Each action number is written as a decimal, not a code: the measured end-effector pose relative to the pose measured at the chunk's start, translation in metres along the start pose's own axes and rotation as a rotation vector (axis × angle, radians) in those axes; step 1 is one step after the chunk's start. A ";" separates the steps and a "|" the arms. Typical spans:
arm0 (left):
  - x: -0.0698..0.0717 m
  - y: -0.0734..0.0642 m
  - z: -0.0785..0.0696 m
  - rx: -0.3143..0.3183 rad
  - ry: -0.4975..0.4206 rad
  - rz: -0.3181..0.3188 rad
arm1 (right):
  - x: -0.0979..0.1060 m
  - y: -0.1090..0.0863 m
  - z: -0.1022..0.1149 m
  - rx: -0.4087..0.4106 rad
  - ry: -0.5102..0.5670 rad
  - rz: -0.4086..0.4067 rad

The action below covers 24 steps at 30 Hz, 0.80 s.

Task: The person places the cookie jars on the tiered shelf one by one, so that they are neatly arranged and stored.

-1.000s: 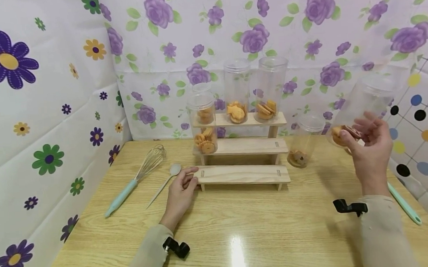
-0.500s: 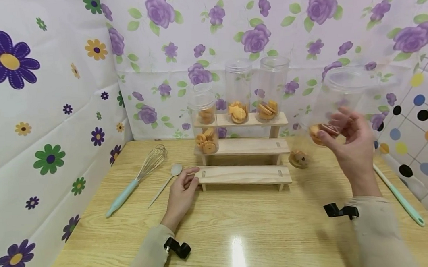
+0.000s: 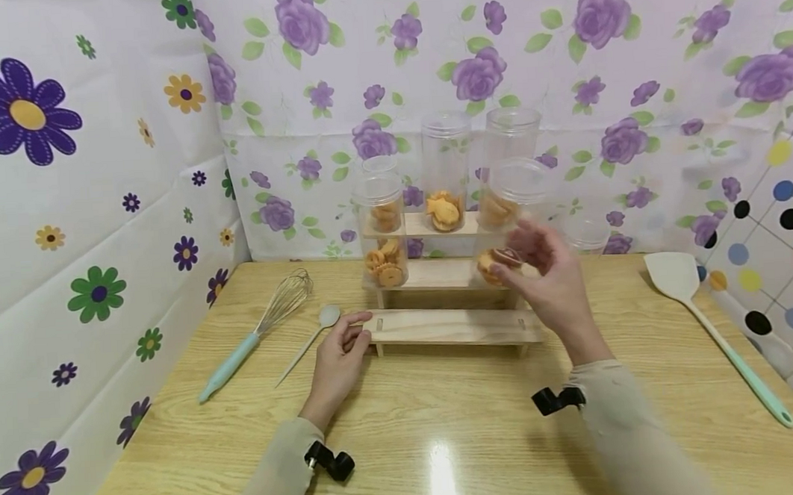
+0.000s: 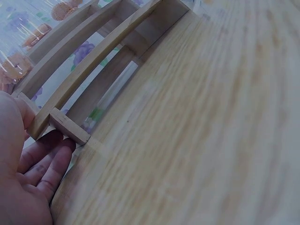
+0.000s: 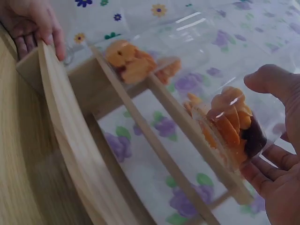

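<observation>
A three-step wooden shelf (image 3: pixel 453 327) stands on the table. My left hand (image 3: pixel 335 363) grips the left end of its lowest step, with the thumb on top and the fingers at the end leg in the left wrist view. In my right hand (image 3: pixel 559 295) is a clear jar (image 3: pixel 499 231) with several orange and dark brown cookies at its bottom. This jar overlaps the right end of the middle step. Another cookie jar (image 3: pixel 381 233) stands at the left end of that step. On the top step are three more jars, among them one with fish-shaped cookies (image 3: pixel 445 209).
Left on the table lie a whisk (image 3: pixel 256 333) with a pale blue handle and a small spoon (image 3: pixel 307 344). A white spatula (image 3: pixel 698 303) with a mint handle lies at the right. Behind my right hand, another clear jar (image 3: pixel 587 234) is mostly hidden. Flowered cloth (image 3: pixel 331 26) hangs behind.
My right hand has carried the cookie jar leftward, from the right side of the table to the shelf's middle step. The left hand has stayed at the shelf end.
</observation>
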<state>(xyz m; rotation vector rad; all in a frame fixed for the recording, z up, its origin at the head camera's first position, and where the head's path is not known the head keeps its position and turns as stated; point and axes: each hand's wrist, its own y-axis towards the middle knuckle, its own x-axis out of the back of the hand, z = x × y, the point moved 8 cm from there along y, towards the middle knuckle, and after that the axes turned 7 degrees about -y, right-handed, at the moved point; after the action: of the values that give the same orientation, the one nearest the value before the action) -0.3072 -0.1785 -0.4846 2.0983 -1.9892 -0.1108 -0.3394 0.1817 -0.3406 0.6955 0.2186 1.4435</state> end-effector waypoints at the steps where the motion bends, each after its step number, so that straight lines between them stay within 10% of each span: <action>1: 0.000 0.000 0.000 0.000 -0.001 0.000 | -0.008 0.001 -0.002 -0.015 0.002 0.011; 24: 0.000 0.000 -0.003 -0.015 -0.004 0.001 | -0.092 0.011 -0.017 -0.136 -0.083 0.058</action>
<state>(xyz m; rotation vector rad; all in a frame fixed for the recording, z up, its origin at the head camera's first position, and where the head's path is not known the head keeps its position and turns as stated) -0.3065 -0.1785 -0.4813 2.0891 -1.9857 -0.1302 -0.3711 0.0992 -0.3718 0.6530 0.0354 1.4665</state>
